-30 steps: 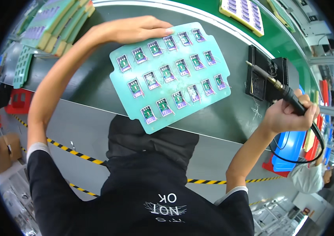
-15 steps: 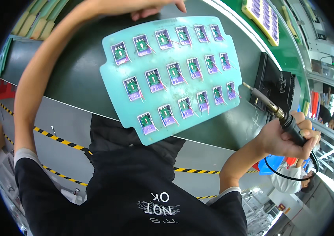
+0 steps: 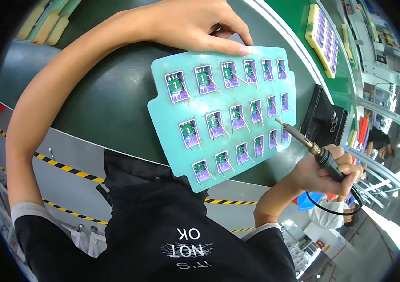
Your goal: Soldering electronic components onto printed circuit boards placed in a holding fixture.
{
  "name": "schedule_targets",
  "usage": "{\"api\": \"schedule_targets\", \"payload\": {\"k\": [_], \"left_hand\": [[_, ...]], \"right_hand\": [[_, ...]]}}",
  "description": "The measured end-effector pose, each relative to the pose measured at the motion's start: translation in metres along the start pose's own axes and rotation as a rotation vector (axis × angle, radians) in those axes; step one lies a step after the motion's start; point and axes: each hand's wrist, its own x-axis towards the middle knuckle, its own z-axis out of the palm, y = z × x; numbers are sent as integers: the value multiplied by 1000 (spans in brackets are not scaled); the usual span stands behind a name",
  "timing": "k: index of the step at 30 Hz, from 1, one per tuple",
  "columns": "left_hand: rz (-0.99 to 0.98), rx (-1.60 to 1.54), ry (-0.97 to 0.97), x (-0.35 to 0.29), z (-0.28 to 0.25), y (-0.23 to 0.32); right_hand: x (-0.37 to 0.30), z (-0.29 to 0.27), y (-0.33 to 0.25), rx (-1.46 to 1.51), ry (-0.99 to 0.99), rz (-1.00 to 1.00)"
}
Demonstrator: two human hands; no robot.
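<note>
A flat teal tray [image 3: 247, 99] lies on the bench in front of me, its near corner past the bench edge. Rows of rectangular pockets in it hold small green circuit boards [image 3: 189, 129] on purple parts, with thin red and white wires sticking out. My left hand [image 3: 195, 28] grips the tray's far edge, thumb along the rim and the other fingers partly hidden. Wrapped around the dark handle of a soldering iron [image 3: 310, 145] is my right hand [image 3: 324, 171]. The iron's tip points left, over the tray's right side; whether it touches cannot be made out.
A black box-shaped unit [image 3: 324, 117] stands right of the tray on the dark bench [image 3: 110, 103]. Beyond it sits a cream tray [image 3: 322, 40] of purple parts. More cream-and-green trays [image 3: 49, 23] are at far left. Another person [image 3: 327, 214] is at lower right.
My left hand has come down onto the tray's far edge. The tray sits further right and nearer in view. The soldering iron has moved left, its tip now over the tray.
</note>
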Motion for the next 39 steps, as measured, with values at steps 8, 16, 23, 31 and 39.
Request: {"api": "schedule_targets", "payload": {"k": [8,16,23,31,39], "left_hand": [[-7,69,-16,-3,-4,2],[-45,26,-20,1,-3,5],[-28,130,-121,3,11,-7],[26,133,-60,1,12,-16],[-23,124,-91,4,10,-14]], "right_hand": [[-1,-8,8,29,31,62],[0,-15,10,12,53,9],[2,-15,12,46,5,37],[-2,-18,18,87,13,40],[-1,-26,20,94,40,29]]}}
